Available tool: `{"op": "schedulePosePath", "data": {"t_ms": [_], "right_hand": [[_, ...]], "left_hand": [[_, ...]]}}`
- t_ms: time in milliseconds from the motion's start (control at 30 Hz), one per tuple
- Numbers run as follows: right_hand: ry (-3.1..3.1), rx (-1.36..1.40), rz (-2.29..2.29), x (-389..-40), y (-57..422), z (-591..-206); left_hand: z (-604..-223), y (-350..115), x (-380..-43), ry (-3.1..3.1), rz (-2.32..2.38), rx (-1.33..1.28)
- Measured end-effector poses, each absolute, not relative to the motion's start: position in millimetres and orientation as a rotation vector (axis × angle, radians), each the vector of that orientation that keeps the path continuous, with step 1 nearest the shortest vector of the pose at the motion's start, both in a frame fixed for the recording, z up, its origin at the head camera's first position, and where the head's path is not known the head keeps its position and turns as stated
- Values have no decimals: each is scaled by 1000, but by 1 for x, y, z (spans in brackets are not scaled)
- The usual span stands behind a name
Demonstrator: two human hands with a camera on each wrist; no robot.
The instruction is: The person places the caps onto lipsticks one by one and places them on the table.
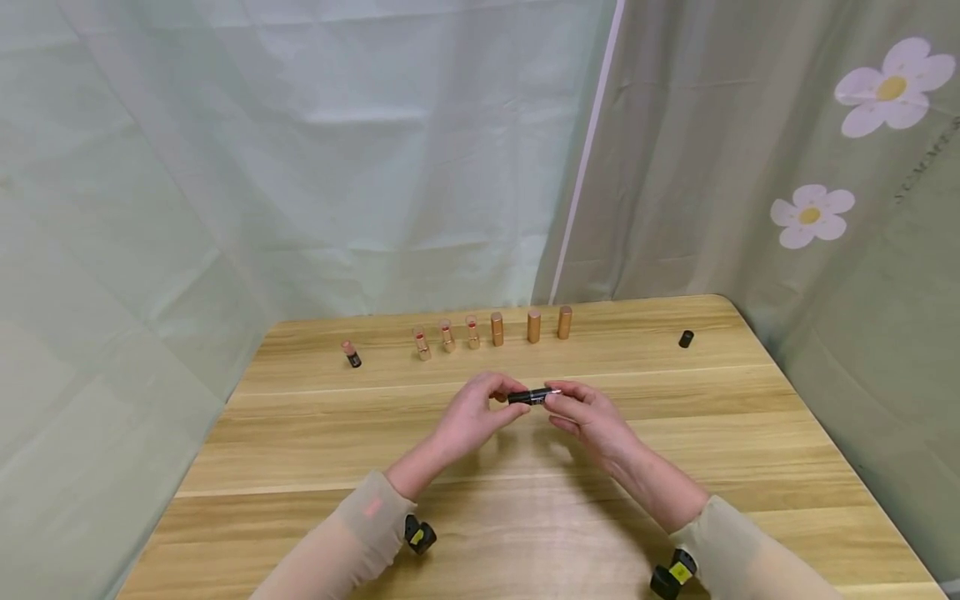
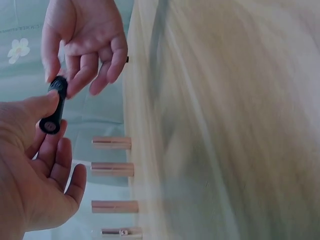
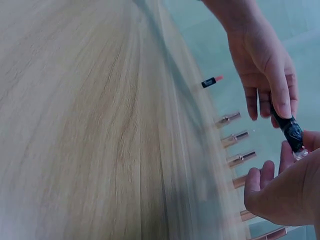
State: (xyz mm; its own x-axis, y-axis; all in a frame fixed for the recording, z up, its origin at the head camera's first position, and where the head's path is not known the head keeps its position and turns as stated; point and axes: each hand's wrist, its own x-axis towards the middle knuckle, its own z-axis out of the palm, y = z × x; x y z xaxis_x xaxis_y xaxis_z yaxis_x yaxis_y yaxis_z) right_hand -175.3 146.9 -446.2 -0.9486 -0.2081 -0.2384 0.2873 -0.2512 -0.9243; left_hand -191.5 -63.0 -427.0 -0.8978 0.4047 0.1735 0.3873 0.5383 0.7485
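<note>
Above the middle of the table, both hands meet at a slim black lipstick tube, held roughly level. My left hand pinches its left part between thumb and fingers. The thumb and fingers of my right hand pinch the other end, where a small pale tip shows. In the right wrist view that end of the black tube looks clear and shiny. The left wrist view shows a round label on the near end of the tube.
Along the table's back edge stand several lipsticks: clear-topped ones and copper tubes. A black lipstick with pink top is at back left. A small black cap lies at back right. Curtains hang behind.
</note>
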Motion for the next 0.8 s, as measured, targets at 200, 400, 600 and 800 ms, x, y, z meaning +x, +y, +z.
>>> {"op": "schedulePosePath", "data": {"t_ms": [200,400,600,800], "right_hand": [[1625,133,-2325,-177,143,-443],[1802,54,-2280,-191,150,-448],[2191,53,-2161,-221,182,-453],[2692,12,-1781,-253,217,-456]], "left_hand": [[-435,-57,-191,2680,1483,594],[-439,-55,-189,2699,1412,588],[-440,-59,-179,2814,1034,774],[-442,-63,-168,2919,625,1021]]}}
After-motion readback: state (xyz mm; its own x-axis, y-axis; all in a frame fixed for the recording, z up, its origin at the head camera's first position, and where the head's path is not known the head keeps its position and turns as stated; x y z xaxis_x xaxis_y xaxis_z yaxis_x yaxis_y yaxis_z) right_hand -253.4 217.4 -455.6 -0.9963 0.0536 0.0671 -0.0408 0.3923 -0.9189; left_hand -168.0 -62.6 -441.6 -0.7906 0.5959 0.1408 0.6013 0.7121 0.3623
